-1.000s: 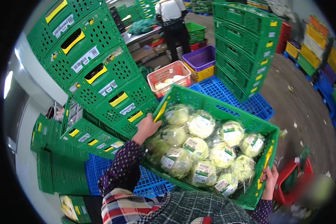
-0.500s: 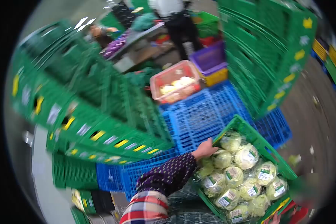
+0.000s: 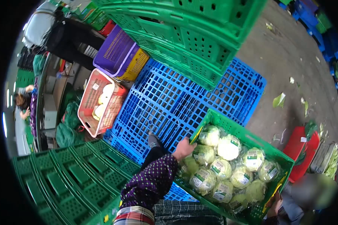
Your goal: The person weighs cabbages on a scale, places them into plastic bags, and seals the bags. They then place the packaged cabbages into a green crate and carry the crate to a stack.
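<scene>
The left hand (image 3: 184, 148) is gripping the end of the green crate (image 3: 234, 125) near its far corner, and the right hand (image 3: 276, 204) is closing around the yellow-edged opposite end, its fingers partly hidden. Between them, the crate is carrying plastic-wrapped lettuces (image 3: 229, 147) beside the blue pallet (image 3: 165, 90).

The likeliest trouble is coming from the load: the heads are sitting loosely in slick film, so a grip giving way at either end could be tipping the crate and sending them rolling over its rim. The crate is also blocking some of the view downward. A shoe (image 3: 154, 141) is resting on the pallet's open lattice, whose gaps could be catching a toe (an awkward place to be stumbling with both hands busy).

The tall crate stack (image 3: 184, 30) is standing close by; a wide swing could be knocking it. On the floor, leaf scraps (image 3: 279, 100) are lying about, possibly making any step there slippery.
</scene>
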`<action>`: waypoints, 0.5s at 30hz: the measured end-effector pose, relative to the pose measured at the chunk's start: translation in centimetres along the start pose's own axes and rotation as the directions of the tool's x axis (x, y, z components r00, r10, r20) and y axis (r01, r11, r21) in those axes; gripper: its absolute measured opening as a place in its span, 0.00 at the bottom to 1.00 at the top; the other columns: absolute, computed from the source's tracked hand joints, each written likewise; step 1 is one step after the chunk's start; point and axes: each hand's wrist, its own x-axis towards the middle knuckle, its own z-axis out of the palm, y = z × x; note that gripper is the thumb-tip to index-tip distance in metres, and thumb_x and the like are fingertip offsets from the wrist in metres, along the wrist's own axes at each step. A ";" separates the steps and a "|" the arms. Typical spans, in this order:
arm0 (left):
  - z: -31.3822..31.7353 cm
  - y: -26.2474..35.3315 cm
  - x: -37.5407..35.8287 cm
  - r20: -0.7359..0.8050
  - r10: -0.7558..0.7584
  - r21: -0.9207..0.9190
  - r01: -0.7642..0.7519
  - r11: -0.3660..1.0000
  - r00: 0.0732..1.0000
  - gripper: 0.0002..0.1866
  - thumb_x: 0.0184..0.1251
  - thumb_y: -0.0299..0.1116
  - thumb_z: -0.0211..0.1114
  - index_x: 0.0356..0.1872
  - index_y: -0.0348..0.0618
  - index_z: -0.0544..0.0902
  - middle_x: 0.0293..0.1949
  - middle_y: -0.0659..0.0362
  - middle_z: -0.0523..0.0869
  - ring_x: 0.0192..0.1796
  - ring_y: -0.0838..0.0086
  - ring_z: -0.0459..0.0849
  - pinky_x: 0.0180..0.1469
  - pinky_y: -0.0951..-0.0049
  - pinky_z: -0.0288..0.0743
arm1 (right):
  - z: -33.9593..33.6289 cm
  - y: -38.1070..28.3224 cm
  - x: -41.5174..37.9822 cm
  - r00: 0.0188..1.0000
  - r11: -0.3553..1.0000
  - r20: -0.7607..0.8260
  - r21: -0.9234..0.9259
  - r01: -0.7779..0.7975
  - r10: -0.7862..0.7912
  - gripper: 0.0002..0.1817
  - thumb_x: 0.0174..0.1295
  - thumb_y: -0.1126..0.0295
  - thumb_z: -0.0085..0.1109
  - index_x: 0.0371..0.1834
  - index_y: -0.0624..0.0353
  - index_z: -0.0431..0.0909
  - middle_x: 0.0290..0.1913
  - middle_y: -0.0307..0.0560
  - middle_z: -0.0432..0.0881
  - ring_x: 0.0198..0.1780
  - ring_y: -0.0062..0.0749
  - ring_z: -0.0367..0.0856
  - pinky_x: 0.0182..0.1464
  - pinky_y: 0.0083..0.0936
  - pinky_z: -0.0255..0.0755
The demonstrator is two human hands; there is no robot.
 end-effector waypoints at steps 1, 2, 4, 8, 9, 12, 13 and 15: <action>-1.9 -0.7 1.8 -0.013 -0.002 0.008 0.002 1.000 1.000 0.33 0.58 0.50 0.66 0.54 0.29 0.73 0.47 0.35 0.81 0.51 0.47 0.81 0.54 0.57 0.75 | 3.3 -0.3 -0.7 0.999 0.999 0.019 0.046 -0.029 0.029 0.21 0.65 0.51 0.55 0.20 0.51 0.66 0.11 0.36 0.61 0.07 0.25 0.58 0.10 0.26 0.54; -4.0 -1.8 3.8 -0.030 0.001 0.021 0.000 1.000 1.000 0.32 0.58 0.49 0.66 0.53 0.29 0.74 0.47 0.36 0.82 0.52 0.47 0.81 0.54 0.58 0.75 | 7.2 0.1 -1.0 0.997 0.991 0.046 0.109 -0.073 0.068 0.20 0.66 0.52 0.54 0.20 0.51 0.67 0.11 0.35 0.61 0.07 0.24 0.59 0.10 0.25 0.54; -8.4 -3.9 7.7 -0.075 -0.027 0.014 0.028 1.000 0.997 0.31 0.57 0.47 0.67 0.53 0.30 0.75 0.47 0.37 0.82 0.51 0.49 0.81 0.53 0.58 0.75 | 15.2 1.5 -0.6 0.993 0.982 0.069 0.161 -0.101 0.091 0.15 0.66 0.60 0.55 0.24 0.54 0.67 0.13 0.38 0.62 0.07 0.28 0.59 0.10 0.29 0.54; -19.3 -12.1 18.7 -0.353 0.087 0.076 -0.064 0.995 0.932 0.30 0.54 0.47 0.69 0.50 0.31 0.77 0.46 0.39 0.83 0.50 0.51 0.83 0.51 0.59 0.77 | 32.5 3.3 0.8 0.950 0.939 0.278 0.265 -0.219 0.143 0.11 0.64 0.60 0.58 0.36 0.54 0.71 0.21 0.33 0.65 0.13 0.22 0.62 0.13 0.24 0.56; -21.7 -17.4 24.3 -0.368 0.090 -0.005 -0.099 0.995 0.925 0.31 0.53 0.48 0.70 0.51 0.31 0.77 0.46 0.39 0.83 0.48 0.52 0.84 0.49 0.59 0.77 | 37.2 3.2 0.8 0.936 0.932 0.336 0.296 -0.208 0.103 0.11 0.63 0.59 0.59 0.36 0.53 0.71 0.21 0.33 0.64 0.14 0.21 0.62 0.15 0.23 0.57; -28.2 -13.8 22.9 -0.672 0.090 -0.034 -0.152 0.988 0.735 0.29 0.56 0.43 0.69 0.52 0.31 0.76 0.47 0.41 0.83 0.47 0.53 0.82 0.51 0.60 0.75 | 50.1 3.0 0.3 0.901 0.872 0.415 0.387 -0.300 0.126 0.16 0.62 0.56 0.62 0.26 0.51 0.69 0.17 0.32 0.61 0.14 0.20 0.59 0.15 0.23 0.55; -27.7 -13.8 21.6 -0.775 0.224 0.167 -0.151 0.974 0.591 0.30 0.55 0.42 0.70 0.54 0.32 0.74 0.49 0.41 0.81 0.51 0.53 0.80 0.54 0.60 0.73 | 52.3 3.2 0.0 0.893 0.899 0.442 0.352 -0.262 0.087 0.18 0.62 0.55 0.63 0.25 0.51 0.66 0.16 0.32 0.60 0.13 0.21 0.58 0.16 0.24 0.54; -26.2 -14.9 19.1 -0.880 0.292 0.340 0.067 0.938 0.376 0.36 0.53 0.42 0.71 0.60 0.32 0.69 0.55 0.40 0.76 0.61 0.51 0.72 0.62 0.59 0.66 | 56.4 -0.6 -1.0 0.826 0.844 0.562 0.423 -0.330 0.041 0.19 0.62 0.55 0.63 0.25 0.52 0.66 0.15 0.33 0.60 0.13 0.21 0.58 0.17 0.24 0.55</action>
